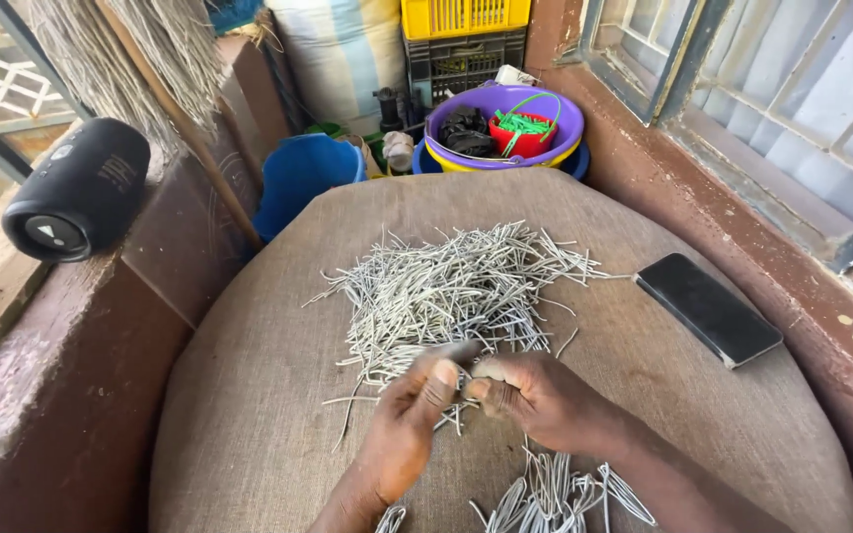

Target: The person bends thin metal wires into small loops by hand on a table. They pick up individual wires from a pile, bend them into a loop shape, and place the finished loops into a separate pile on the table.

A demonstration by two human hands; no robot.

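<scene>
Your left hand (pixel 409 419) and right hand (pixel 533 395) are closed around one wire piece (pixel 463 387), pinching it, so the sharp end may prick you if your fingers slip.

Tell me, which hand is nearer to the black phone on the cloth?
The right hand is nearer. The black phone lies up and to its right, apart from it. The left hand is farther, on the other side of the right hand.

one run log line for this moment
left hand: pinching wire piece | right hand: pinching same piece | wire pile: on cloth ahead | bent wires: near wrists | phone: right
</scene>
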